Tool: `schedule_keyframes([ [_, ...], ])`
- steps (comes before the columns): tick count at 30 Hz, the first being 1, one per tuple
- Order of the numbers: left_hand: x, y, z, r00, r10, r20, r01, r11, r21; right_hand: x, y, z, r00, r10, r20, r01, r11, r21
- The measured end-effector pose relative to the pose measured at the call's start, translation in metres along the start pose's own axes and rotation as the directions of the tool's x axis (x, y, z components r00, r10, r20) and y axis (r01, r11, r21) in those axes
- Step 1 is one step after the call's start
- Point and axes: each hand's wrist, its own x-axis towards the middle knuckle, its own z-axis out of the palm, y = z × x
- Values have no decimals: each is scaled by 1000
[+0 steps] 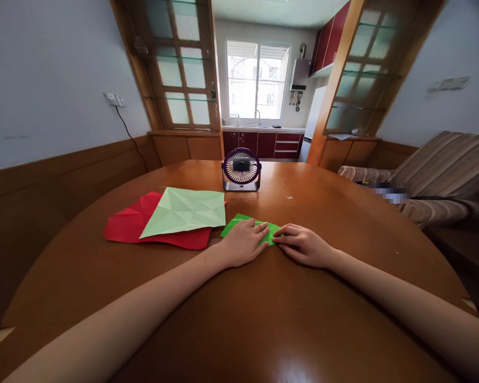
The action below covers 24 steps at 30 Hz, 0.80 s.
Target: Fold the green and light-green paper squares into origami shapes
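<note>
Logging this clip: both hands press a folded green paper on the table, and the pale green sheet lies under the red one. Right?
Not quite. In the head view the pale green sheet lies on top of the red sheet. Both hands, left hand and right hand, do press the folded green paper.

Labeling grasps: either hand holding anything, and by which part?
Nothing is lifted. Both hands press the green paper flat on the table: left hand on its middle, right hand on its right tip.
</note>
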Motion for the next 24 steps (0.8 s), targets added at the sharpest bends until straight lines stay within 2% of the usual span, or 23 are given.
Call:
schedule_keyframes([
  [7, -3, -7, 2, 1000, 6, 4, -5, 997, -74, 0, 2, 0, 1000, 10, -10, -9, 999, 34],
  [11, -4, -18, 0, 998, 38, 54, -28, 985, -173, -1, 3, 1, 1000, -1, -20, 2, 999, 42],
  [14, -6, -28, 0, 995, 87, 48, -72, 966, -248, -1, 4, 1, 1000, -9, -15, 10, 1000, 23],
  [19, -7, -33, 2, 990, 137, 13, -127, 949, -289, 2, -2, 0, 997, -73, 31, 75, 995, -68],
  [24, -6, -31, 0, 990, 135, 28, -122, 952, -281, 7, -16, 2, 990, -102, 101, 111, 990, -83],
])
